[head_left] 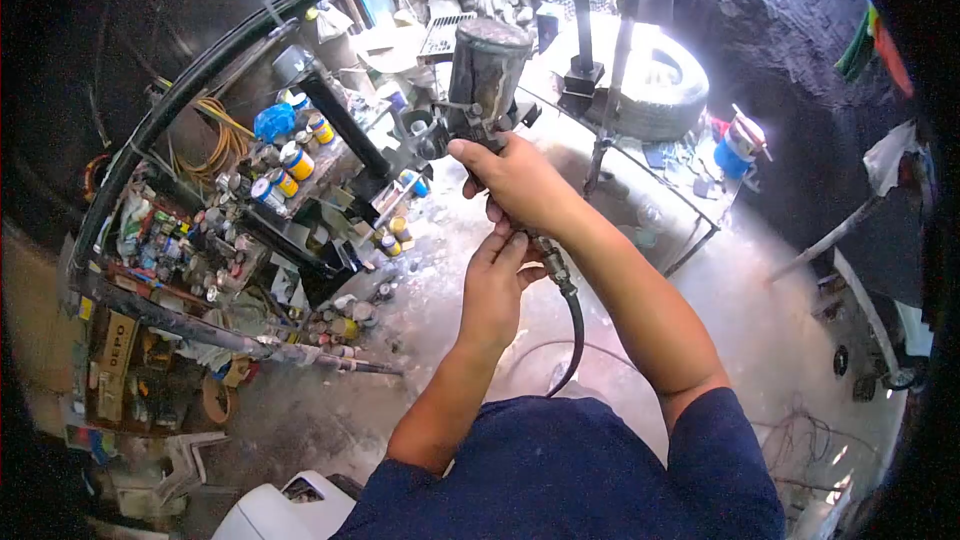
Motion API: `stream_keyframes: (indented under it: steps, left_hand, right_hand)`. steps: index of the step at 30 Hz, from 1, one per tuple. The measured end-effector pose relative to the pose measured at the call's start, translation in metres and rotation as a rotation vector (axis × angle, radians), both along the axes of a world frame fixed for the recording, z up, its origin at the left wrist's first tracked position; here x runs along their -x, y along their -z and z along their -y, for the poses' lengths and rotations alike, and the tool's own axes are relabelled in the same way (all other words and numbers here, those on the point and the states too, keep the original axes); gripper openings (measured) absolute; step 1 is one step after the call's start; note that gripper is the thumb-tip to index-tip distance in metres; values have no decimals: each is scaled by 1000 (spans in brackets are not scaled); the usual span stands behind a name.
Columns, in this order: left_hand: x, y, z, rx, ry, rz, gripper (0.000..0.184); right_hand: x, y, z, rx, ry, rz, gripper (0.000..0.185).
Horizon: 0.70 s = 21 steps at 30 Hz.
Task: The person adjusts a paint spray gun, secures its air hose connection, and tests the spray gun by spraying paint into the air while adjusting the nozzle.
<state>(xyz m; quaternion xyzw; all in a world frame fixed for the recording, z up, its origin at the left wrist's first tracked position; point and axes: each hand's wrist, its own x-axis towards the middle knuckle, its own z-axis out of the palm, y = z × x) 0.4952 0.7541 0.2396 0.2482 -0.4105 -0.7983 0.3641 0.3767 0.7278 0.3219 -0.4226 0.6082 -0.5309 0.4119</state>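
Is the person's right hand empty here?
No, the right hand is closed around the spray gun.

There are two hands (530,185) (492,290), one spray gun (490,75) and one tire (665,105).

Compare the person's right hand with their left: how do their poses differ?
The right hand wraps around the spray gun; the left hand has its fingers bunched lower down, by the hose fitting. The right hand sits higher in the view, the left hand lower. Both are bare.
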Motion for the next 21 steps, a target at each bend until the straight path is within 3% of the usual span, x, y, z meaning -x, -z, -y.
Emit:
stream_keyframes:
  steps: [7,11,17,21]
  left_hand:
    - [40,52,5,-50,74,162,24]
    - [49,68,16,-74,54,184,24]
    - [59,57,24,-81,-45,212,20]
    - [62,34,22,19,-71,165,19]
  right_hand:
    - [56,65,3,-65,77,237,42]
    - [65,98,22,-58,96,224,43]
    - [74,99,41,-11,1,110,51]
    - [80,64,33,32,-124,256,50]
